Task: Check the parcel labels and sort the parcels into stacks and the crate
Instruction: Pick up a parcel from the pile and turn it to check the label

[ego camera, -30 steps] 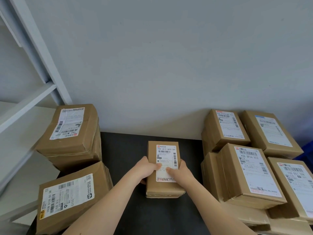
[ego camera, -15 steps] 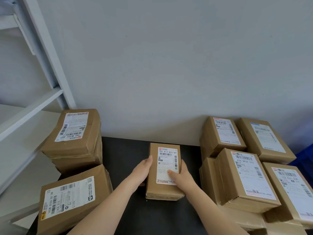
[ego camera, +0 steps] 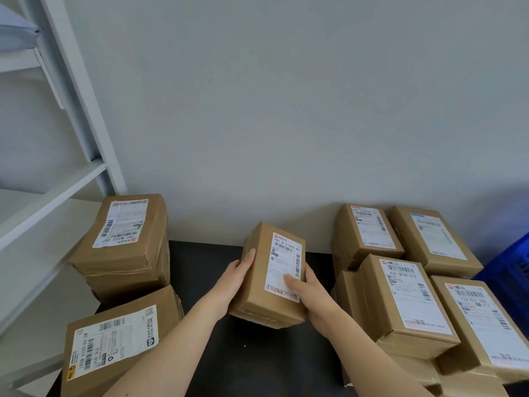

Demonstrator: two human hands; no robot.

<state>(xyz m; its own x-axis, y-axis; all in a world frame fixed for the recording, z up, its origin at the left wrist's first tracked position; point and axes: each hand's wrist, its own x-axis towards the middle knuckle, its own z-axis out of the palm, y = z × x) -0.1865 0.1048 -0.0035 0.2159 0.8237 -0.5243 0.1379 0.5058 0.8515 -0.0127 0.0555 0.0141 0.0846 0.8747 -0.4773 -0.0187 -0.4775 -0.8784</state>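
Left hand (ego camera: 234, 277) and right hand (ego camera: 310, 292), above the black table (ego camera: 257, 365) between the parcel stacks (ego camera: 400, 305), grip the small parcel (ego camera: 259, 283) by its sides; flat on the table a second ago, it now tilts upward, right thumb on its label (ego camera: 286, 262).

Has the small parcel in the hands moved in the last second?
Yes. The small parcel has risen and tilted: its far end now overlaps the wall above the black table.
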